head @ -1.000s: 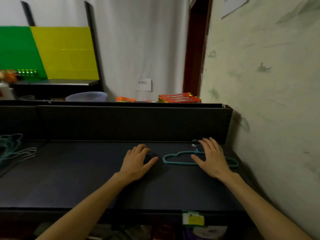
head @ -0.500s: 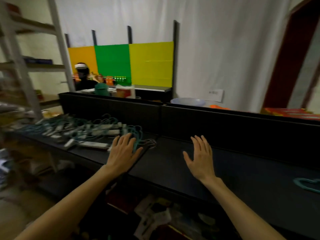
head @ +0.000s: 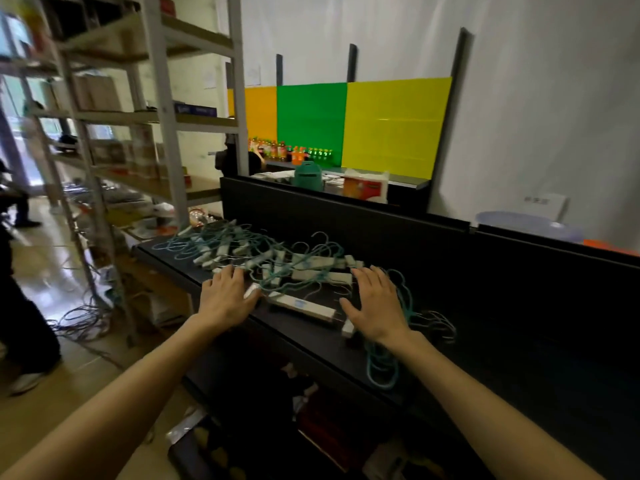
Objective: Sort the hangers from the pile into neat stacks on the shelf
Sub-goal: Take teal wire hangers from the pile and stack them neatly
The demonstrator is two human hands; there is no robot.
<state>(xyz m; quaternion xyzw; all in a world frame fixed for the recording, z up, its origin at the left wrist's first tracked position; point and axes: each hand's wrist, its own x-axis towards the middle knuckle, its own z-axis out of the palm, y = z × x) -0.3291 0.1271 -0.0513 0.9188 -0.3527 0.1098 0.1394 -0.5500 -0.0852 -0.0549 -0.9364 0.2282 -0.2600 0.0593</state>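
A tangled pile of teal wire hangers [head: 263,258], many with white cardboard tubes, covers the left part of the black shelf [head: 519,344]. My left hand [head: 225,296] hovers flat with straight fingers over the near left edge of the pile, by a white tube end. My right hand [head: 377,306] is spread over the pile's right end, above several teal hangers [head: 384,368] that hang over the shelf's front edge. Neither hand holds anything. A long white tube [head: 301,306] lies between the hands.
A black back panel [head: 346,223] rises behind the shelf. Grey metal racking [head: 162,126] with boxes stands at left. A person's legs [head: 20,323] and loose hangers on the floor [head: 83,320] are at far left. Clutter fills the space under the shelf.
My view has swung left from the single teal hanger at the shelf's right end to the pile. Both hands moved along the shelf and now hover over the hangers.
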